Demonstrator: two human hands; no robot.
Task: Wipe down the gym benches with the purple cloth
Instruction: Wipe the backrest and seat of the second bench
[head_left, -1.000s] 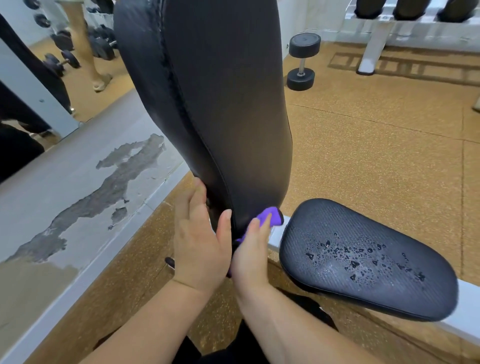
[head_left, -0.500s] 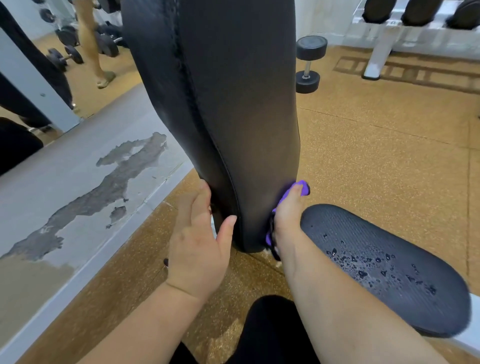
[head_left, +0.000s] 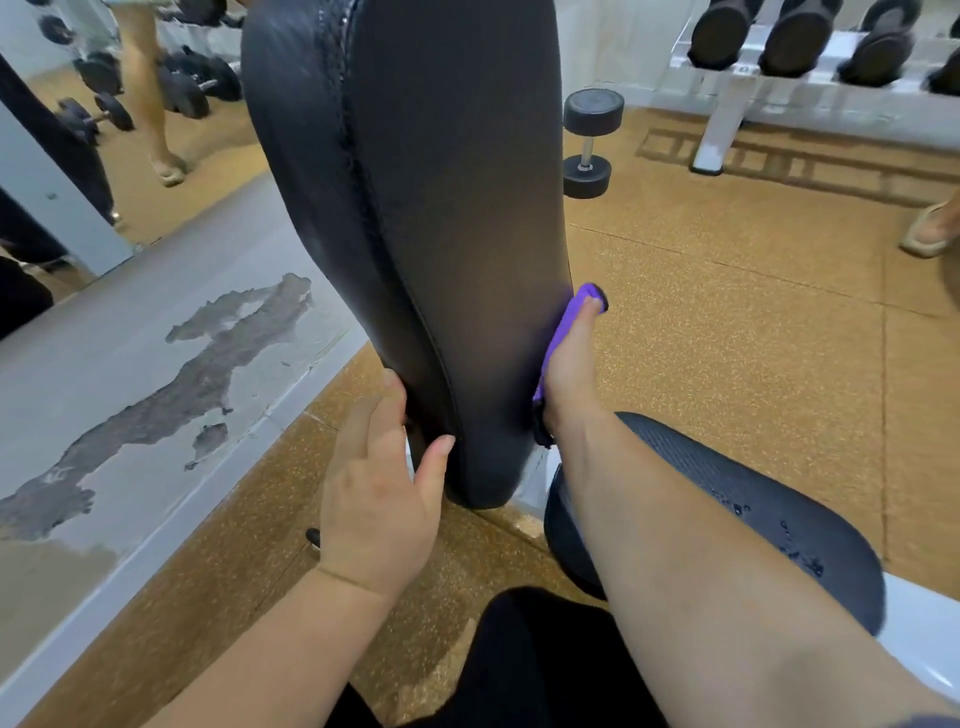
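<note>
Bright even light, soft sheen on backrest (head_left: 441, 208), wide-angle bowing at edges

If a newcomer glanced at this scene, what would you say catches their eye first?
The tall black backrest pad standing upright in the centre dominates the view. The right hand holds the bright purple cloth against the pad's right edge, while the left hand grips its lower left edge. At lower right, the black seat pad carries scattered water droplets.
</note>
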